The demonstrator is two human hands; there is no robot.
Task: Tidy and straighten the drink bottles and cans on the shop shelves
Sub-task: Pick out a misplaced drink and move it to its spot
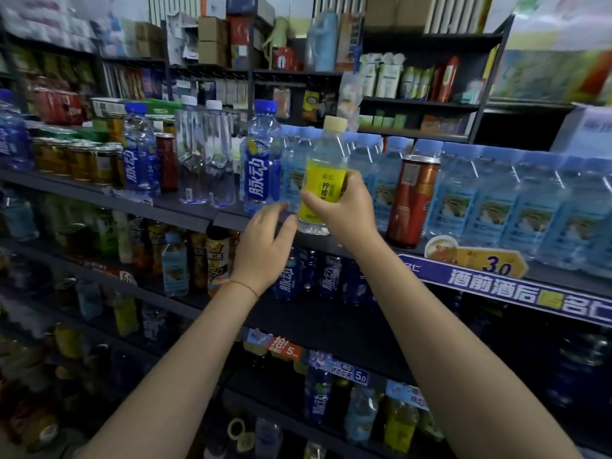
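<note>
My right hand (344, 210) grips a clear bottle with a yellow label and pale yellow cap (323, 167), held upright at the front edge of the top drinks shelf (198, 213). Just left of it, my left hand (265, 246) hovers with relaxed fingers in front of the shelf edge, holding nothing. A blue-labelled, blue-capped bottle (261, 160) stands right behind the left hand. To the right stands a tall red can (412, 200), then a row of light blue water bottles (496, 200).
Two clear bottles (205, 160), another blue bottle (140, 154), a dark red can (165, 160) and several gold cans (79, 160) fill the shelf's left part. Lower shelves (314, 329) hold mixed drinks. A blue price banner (513, 289) hangs at the right.
</note>
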